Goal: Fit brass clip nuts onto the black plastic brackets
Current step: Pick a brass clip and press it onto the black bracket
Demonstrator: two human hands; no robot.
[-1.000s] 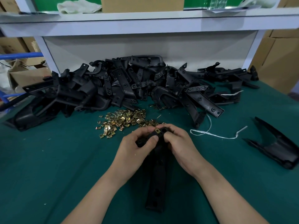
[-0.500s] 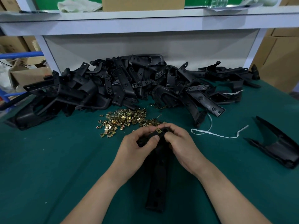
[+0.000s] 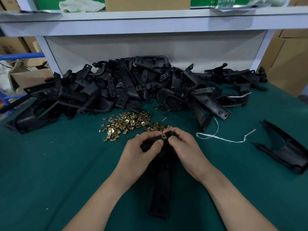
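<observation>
**Two hands hold a bracket with a nut on it**

Head view: the left hand (image 3: 141,152) and right hand (image 3: 185,147) curl around the far end of a long black bracket (image 3: 162,185) lying on a green table (image 3: 50,172). A brass nut (image 3: 164,136) sits on that end, between the two thumbs. Loose nuts (image 3: 126,124) lie just beyond, in front of a bracket heap (image 3: 133,87). To the right are a white strap (image 3: 221,139) and a lone black part (image 3: 283,147). The shelf (image 3: 150,22) above holds a cloth (image 3: 81,5) and a carton (image 3: 146,3). Print on the side boxes (image 3: 15,45) is too blurred to read.

Left hand (image 3: 140,152) thumb crept slightly closer to brass clip nut (image 3: 164,136) on held bracket (image 3: 162,180); little else moved.
</observation>
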